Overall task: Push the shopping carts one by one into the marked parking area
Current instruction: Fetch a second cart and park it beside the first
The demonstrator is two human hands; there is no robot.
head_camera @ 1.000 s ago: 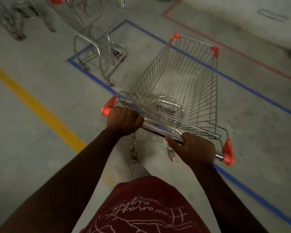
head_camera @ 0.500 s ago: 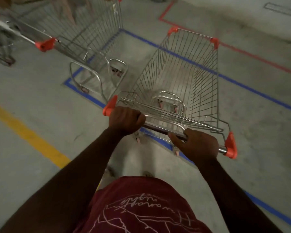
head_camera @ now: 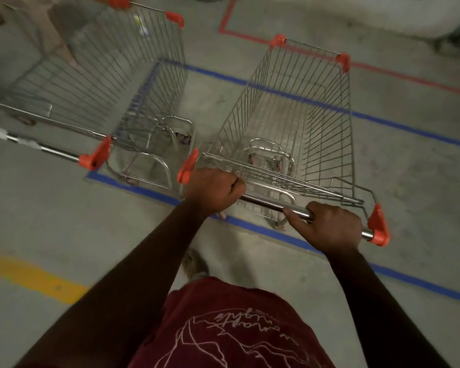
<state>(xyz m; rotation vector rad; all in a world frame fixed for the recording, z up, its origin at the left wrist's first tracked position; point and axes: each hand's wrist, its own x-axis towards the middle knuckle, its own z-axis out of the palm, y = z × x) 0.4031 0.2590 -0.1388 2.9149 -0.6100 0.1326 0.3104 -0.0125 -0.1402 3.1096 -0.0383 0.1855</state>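
Right now the blue-taped parking area (head_camera: 409, 128) crosses mid-frame, and the held cart (head_camera: 298, 120) sits mostly inside it, just beside a second cart (head_camera: 112, 83) at upper left. Left hand (head_camera: 213, 189) and right hand (head_camera: 327, 227) both curl tightly around its handle bar (head_camera: 266, 204).

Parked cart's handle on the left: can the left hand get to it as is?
Probably yes. The left hand grips the pushed cart's bar near its left end, and the parked cart's handle lies beside it with only open floor between.
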